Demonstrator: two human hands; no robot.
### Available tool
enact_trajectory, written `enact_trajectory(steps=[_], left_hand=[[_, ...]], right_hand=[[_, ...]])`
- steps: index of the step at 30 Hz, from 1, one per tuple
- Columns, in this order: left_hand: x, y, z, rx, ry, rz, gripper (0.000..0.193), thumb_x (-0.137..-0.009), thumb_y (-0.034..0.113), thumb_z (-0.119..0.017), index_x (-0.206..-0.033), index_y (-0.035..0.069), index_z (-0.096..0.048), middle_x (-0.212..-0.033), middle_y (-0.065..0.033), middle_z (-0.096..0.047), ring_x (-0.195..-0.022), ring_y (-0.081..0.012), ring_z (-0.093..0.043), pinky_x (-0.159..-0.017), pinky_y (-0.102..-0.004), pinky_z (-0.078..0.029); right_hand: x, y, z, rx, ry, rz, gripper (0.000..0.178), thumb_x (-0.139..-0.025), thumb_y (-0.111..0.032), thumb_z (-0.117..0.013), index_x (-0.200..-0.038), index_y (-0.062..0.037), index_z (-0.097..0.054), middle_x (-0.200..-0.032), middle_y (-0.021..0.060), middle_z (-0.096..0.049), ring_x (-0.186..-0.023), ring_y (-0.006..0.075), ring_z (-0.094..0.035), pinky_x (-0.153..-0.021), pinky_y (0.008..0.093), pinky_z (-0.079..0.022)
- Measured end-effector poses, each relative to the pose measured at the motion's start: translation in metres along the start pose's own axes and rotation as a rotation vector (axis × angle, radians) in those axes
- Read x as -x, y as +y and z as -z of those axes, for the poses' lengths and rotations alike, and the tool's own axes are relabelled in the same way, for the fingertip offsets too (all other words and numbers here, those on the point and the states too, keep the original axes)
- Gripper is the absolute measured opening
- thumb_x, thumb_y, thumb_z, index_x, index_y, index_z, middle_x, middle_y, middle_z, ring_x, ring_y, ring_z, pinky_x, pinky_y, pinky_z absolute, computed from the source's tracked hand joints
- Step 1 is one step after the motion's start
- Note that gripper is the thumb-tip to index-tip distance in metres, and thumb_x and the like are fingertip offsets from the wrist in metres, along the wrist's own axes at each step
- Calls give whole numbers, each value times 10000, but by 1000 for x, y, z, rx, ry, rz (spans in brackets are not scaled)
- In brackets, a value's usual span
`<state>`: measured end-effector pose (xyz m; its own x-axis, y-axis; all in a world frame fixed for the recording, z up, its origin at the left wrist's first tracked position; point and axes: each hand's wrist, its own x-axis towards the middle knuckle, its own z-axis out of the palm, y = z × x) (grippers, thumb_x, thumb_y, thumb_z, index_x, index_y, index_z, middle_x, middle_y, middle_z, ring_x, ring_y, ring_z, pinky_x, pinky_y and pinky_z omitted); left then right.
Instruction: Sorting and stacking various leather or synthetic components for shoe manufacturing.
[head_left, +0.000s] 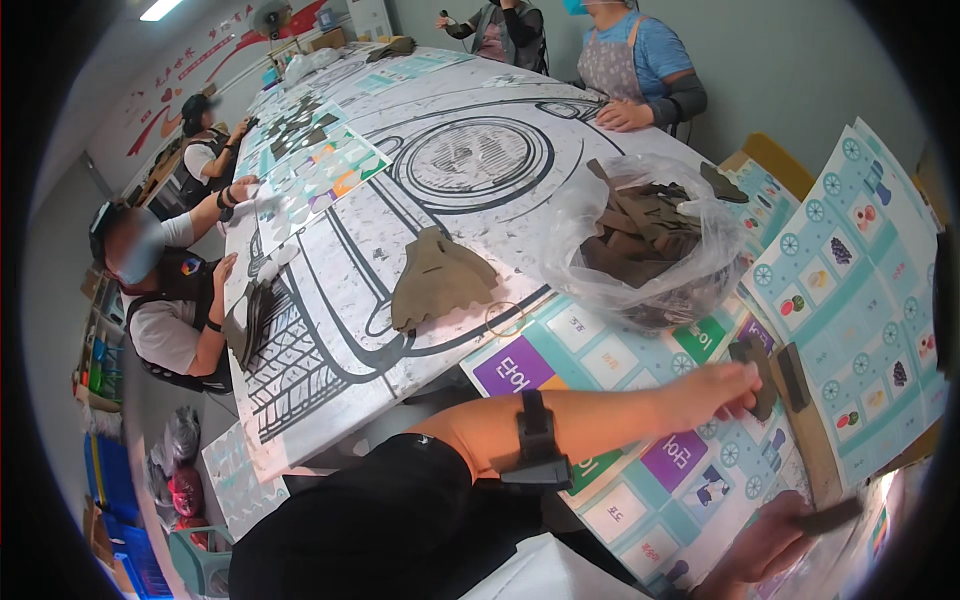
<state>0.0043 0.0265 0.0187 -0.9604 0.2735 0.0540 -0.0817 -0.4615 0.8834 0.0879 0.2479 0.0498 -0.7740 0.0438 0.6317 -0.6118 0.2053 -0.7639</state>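
My left hand [712, 392] reaches across from the left, fingers closed at the edge of a small olive-brown flat piece [765, 385]. Close beside that piece, another narrow brown piece [793, 377] stands against a cardboard edge. Low on the right, my right hand [765, 540] grips a dark flat strip [830, 516], seen nearly edge-on. Both hands are over printed teal card sheets [620, 515]. Beyond the left hand sits a clear plastic bag [565, 240], open at the top, full of similar brown pieces [640, 230].
A stack of fan-shaped brown pieces [440, 280] and a thin ring-shaped band [505, 318] lie on the patterned table [350, 350]. Printed sheets [850, 300] rise upright at the right. Several people work around the table; one person's brown stack [255, 320] is at the left edge.
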Motion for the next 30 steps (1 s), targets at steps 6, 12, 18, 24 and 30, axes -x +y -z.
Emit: enact_trajectory(steps=[6, 12, 18, 24, 30], left_hand=[[16, 22, -6, 329, -256, -4, 697, -1113, 539, -262, -1520, -3, -423, -1477, -110, -540, -1397, -202, -478, -1173, -369, -352], [23, 16, -17, 260, -274, 214, 608, -1126, 438, -308, -1517, -10, -430, -1509, -148, -511, -1402, -235, -474, -1186, -385, -349], [32, 30, -9, -317, -185, -247, 537, -1019, 384, -588, -1427, 36, -563, -1455, -170, -570, -1374, -274, -516, -1158, -408, -385], [35, 29, -12, -1138, -316, -329, 234, -921, 219, -675, -1113, 87, -695, -1029, -92, -688, -1089, -342, -622, -902, -468, -490], [37, 30, -22, -1116, -280, -14, 246, -965, 223, -626, -1159, 75, -652, -899, -167, -699, -869, -389, -679, -783, -487, -517]], right_hand=[[-29, 9, -10, 251, -183, -525, 280, -993, -202, -452, -767, -47, -505, -724, 52, -441, -663, 160, -512, -601, 319, -416], [-15, 15, -3, 312, -493, -321, 249, -948, -174, -489, -759, -14, -517, -657, 55, -496, -617, 164, -535, -547, 334, -429], [-22, 4, -19, 464, -492, -508, 182, -931, -113, -561, -834, 36, -600, -682, 119, -641, -561, 166, -571, -552, 332, -457], [-18, 10, -20, 281, -370, -330, 143, -929, -47, -568, -974, 43, -669, -735, 121, -686, -620, 168, -623, -607, 323, -489], [-8, 1, -31, 107, -217, -312, 165, -978, -77, -543, -918, 32, -652, -699, 95, -661, -591, 123, -585, -565, 291, -447]])
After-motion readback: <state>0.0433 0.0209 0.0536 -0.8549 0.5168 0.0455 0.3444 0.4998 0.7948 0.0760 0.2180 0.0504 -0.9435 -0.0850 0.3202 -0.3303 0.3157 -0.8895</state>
